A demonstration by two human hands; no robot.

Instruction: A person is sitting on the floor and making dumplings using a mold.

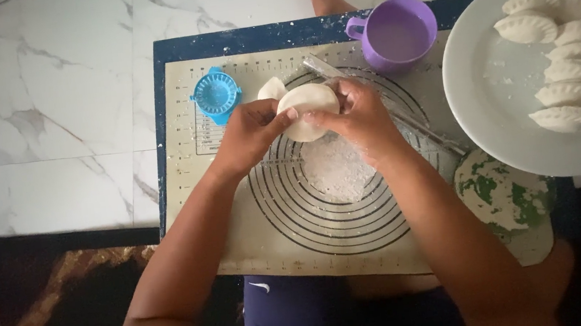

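White marble-tiled floor (47, 102) carries everything; no raised surface. On it, a beige silicone pastry mat with dark concentric rings (241, 240), blue-edged, with a patch of loose white flour (334, 169) at centre. Right: large white round plate (492, 91) holding a row of pleated, folded white dumplings (558, 70), cut off at the frame edge. Below it, a green-and-white patterned round dish (502, 194), contents unclear under flour. Top: purple plastic mug (399, 33); clear slender rolling pin (385, 106), partly hidden by the right arm. Left: small blue round plastic dumpling press (215, 93). Held above the mat: thin round white dough disc (306, 107), pinched at its rim by left hand (251, 135) and right hand (361, 116), both grips closed on it. A second dough piece (270, 88) peeks behind. Risks, judged: thin dough may tear or stretch if pulled unevenly; may stick to fingers where the flour is thin. Fingertips under the disc hidden; whether filling is present cannot be told.
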